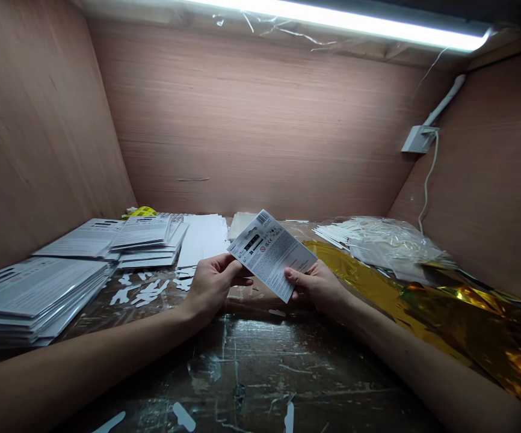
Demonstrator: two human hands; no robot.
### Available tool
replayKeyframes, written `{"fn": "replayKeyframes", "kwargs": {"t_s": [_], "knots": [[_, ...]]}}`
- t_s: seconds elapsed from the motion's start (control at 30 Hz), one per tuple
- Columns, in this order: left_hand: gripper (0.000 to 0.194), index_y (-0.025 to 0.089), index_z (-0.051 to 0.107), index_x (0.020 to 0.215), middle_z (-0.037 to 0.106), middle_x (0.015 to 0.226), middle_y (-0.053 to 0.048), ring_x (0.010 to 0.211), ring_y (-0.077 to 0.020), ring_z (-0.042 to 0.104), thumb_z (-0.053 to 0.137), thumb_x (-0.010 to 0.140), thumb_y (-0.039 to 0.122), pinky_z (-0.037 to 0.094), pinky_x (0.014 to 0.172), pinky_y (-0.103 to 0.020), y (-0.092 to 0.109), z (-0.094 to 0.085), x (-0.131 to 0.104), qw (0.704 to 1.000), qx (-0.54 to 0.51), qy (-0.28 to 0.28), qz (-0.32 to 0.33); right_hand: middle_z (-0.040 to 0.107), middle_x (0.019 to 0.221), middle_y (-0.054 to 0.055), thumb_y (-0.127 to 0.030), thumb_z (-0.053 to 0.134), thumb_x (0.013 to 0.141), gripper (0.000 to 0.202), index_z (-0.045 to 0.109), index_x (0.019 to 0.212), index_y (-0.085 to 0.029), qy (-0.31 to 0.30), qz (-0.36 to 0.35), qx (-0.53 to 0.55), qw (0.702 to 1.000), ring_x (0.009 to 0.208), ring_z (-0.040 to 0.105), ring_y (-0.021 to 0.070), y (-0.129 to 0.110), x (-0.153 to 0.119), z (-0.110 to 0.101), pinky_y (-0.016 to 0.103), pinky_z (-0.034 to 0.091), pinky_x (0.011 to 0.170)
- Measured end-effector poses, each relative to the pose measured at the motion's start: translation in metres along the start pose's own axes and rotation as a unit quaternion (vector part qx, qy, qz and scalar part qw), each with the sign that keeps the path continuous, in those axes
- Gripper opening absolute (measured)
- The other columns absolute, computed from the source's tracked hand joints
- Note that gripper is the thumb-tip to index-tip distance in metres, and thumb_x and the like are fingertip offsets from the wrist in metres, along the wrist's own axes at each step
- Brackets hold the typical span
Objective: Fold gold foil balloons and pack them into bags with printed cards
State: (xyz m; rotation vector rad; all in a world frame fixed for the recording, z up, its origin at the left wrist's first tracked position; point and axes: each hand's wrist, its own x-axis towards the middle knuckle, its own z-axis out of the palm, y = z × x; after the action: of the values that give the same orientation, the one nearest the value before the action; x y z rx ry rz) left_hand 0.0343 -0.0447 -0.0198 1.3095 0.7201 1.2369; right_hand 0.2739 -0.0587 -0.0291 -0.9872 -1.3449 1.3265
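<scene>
A printed packaging card (pixel 267 249) with a barcode and a hang hole is held tilted above the table, its text side facing me. My right hand (pixel 310 281) grips its lower right edge, thumb on the printed face. On the card's left edge, my left hand (pixel 218 279) pinches with thumb and fingers near the hang hole. Small white paper cutouts (pixel 147 293) lie on the table to the left of my left hand. Behind it is a stack of plain white cards (pixel 201 237).
Stacks of printed cards (pixel 30 288) stand at the left. Gold foil (pixel 378 288) spreads over the right side, with a heap of white strips and clear plastic (pixel 387 240) behind it. Wooden panels enclose the dark table (pixel 251 367). A lamp (pixel 355 24) shines overhead.
</scene>
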Motion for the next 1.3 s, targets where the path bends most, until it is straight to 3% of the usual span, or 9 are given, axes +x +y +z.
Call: {"fn": "replayKeyframes", "kwargs": {"t_s": [0.27, 0.37, 0.47, 0.57, 0.67, 0.87, 1.13, 1.2, 1.3], "knots": [[0.024, 0.01, 0.074, 0.093, 0.078, 0.094, -0.012, 0.081, -0.0216, 0.073, 0.077, 0.081, 0.032, 0.06, 0.072, -0.032, 0.001, 0.0, 0.001, 1.0, 0.002, 0.009, -0.013, 0.073, 0.079, 0.008, -0.045, 0.084, 0.078, 0.039, 0.074, 0.092, -0.01, -0.005, 0.008, -0.005, 1.0, 0.054, 0.063, 0.0107, 0.002, 0.0, -0.003, 0.02, 0.056, 0.05], [0.021, 0.008, 0.073, 0.084, 0.077, 0.087, -0.014, 0.075, -0.0235, 0.072, 0.066, 0.075, 0.025, 0.058, 0.071, -0.035, -0.001, -0.004, 0.004, 0.997, -0.074, -0.011, -0.004, 0.073, 0.077, 0.009, -0.044, 0.083, 0.078, 0.038, 0.074, 0.09, -0.01, -0.019, 0.028, 0.005, 0.999, 0.054, 0.063, 0.0115, 0.0, 0.003, -0.009, 0.02, 0.055, 0.048], [0.032, 0.005, 0.074, 0.089, 0.077, 0.085, -0.015, 0.074, -0.0255, 0.072, 0.06, 0.07, 0.027, 0.058, 0.07, -0.037, -0.001, -0.008, 0.009, 0.99, -0.139, -0.01, 0.011, 0.071, 0.074, 0.007, -0.04, 0.084, 0.078, 0.036, 0.075, 0.095, -0.009, -0.064, 0.037, 0.017, 0.997, 0.05, 0.06, 0.0103, -0.003, 0.004, -0.015, 0.018, 0.05, 0.042], [0.033, 0.005, 0.075, 0.097, 0.077, 0.085, -0.014, 0.075, -0.0264, 0.072, 0.068, 0.075, 0.029, 0.059, 0.068, -0.038, 0.002, -0.009, 0.012, 0.995, -0.094, 0.008, -0.024, 0.071, 0.076, 0.007, -0.037, 0.085, 0.076, 0.036, 0.074, 0.097, -0.009, -0.096, 0.04, 0.0, 0.995, 0.052, 0.061, 0.0111, -0.007, 0.003, -0.019, 0.019, 0.048, 0.041], [0.026, 0.008, 0.076, 0.092, 0.077, 0.082, -0.012, 0.072, -0.0245, 0.072, 0.078, 0.072, 0.025, 0.06, 0.065, -0.036, 0.004, -0.009, 0.013, 0.997, -0.025, 0.026, -0.065, 0.069, 0.074, 0.006, -0.038, 0.084, 0.076, 0.035, 0.073, 0.093, -0.009, -0.095, 0.044, -0.032, 0.994, 0.052, 0.06, 0.0115, -0.009, 0.001, -0.021, 0.02, 0.047, 0.043], [0.018, 0.011, 0.076, 0.085, 0.075, 0.076, -0.009, 0.062, -0.0191, 0.069, 0.074, 0.069, 0.02, 0.058, 0.06, -0.032, -0.002, -0.012, 0.015, 0.997, 0.028, 0.015, -0.076, 0.066, 0.069, 0.004, -0.039, 0.084, 0.074, 0.032, 0.072, 0.085, -0.012, -0.085, 0.049, -0.074, 0.992, 0.066, 0.064, 0.0159, -0.012, 0.001, -0.022, 0.025, 0.052, 0.055], [0.013, 0.013, 0.065, 0.081, 0.071, 0.073, -0.005, 0.058, -0.0171, 0.065, 0.064, 0.069, 0.018, 0.053, 0.053, -0.027, -0.007, -0.006, 0.014, 0.99, -0.038, -0.046, -0.131, 0.071, 0.078, 0.007, -0.033, 0.087, 0.07, 0.03, 0.075, 0.085, -0.01, -0.093, 0.058, -0.029, 0.993, 0.072, 0.067, 0.0174, -0.014, 0.001, -0.02, 0.026, 0.055, 0.061], [0.014, 0.014, 0.062, 0.079, 0.068, 0.07, -0.005, 0.05, -0.0161, 0.061, 0.063, 0.075, 0.028, 0.047, 0.043, -0.025, -0.003, -0.004, 0.012, 0.987, -0.063, -0.044, -0.142, 0.072, 0.079, 0.009, -0.03, 0.088, 0.067, 0.03, 0.075, 0.085, -0.009, -0.069, 0.06, 0.019, 0.996, 0.069, 0.066, 0.0165, -0.014, 0.003, -0.019, 0.025, 0.055, 0.06], [0.041, 0.014, 0.065, 0.078, 0.069, 0.072, -0.009, 0.056, -0.0227, 0.068, 0.054, 0.087, 0.052, 0.042, 0.038, -0.025, 0.003, -0.005, 0.007, 0.988, -0.014, -0.074, -0.132, 0.07, 0.074, 0.007, -0.026, 0.087, 0.067, 0.024, 0.073, 0.081, -0.011, 0.046, 0.01, 0.095, 0.994, 0.061, 0.062, 0.0139, -0.015, 0.01, -0.023, 0.023, 0.052, 0.052]]}}
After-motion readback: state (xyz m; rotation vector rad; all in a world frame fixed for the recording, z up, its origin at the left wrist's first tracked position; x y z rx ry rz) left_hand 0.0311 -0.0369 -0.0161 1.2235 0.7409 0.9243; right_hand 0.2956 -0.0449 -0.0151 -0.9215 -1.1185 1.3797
